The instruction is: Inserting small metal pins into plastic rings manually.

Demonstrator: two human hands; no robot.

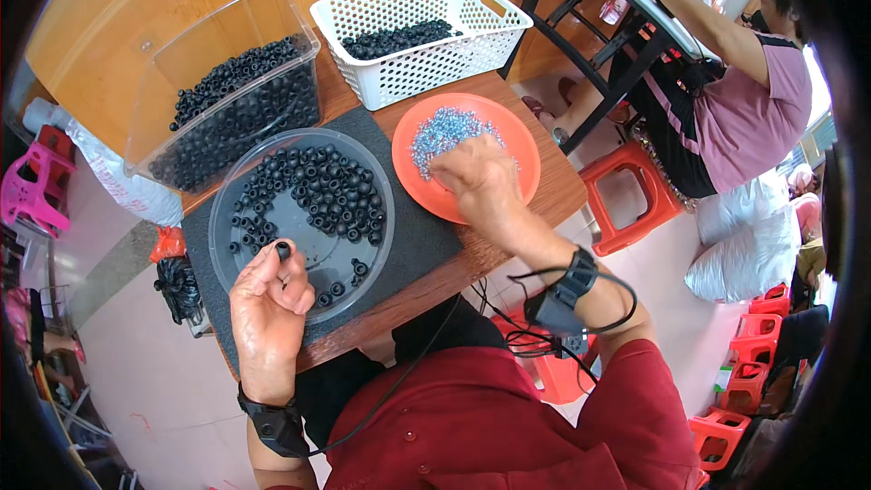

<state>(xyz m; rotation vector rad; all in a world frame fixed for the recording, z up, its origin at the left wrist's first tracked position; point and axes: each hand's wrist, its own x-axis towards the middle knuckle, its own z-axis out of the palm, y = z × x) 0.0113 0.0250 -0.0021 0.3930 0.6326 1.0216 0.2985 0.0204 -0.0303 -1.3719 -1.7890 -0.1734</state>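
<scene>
Left hand point(269, 295) is pinching a single black ring point(283, 250) between thumb and fingers, just over the near rim of the round grey tray point(229, 218) full of the same rings. Right hand point(481, 183) is down in the orange plate point(517, 141), fingers curled narrow into the pile of small silvery-blue beads point(440, 132) (can't tell if it's actually got one). Both dishes sit on the wooden counter point(553, 191), with a clear bin point(227, 82) and a white basket point(422, 32) of more rings behind.

A white perforated basket point(426, 36) and clear bin point(227, 82) hold black rings; orange stools point(626, 186) stand nearby (a co-worker point(744, 82) sits beyond).
</scene>
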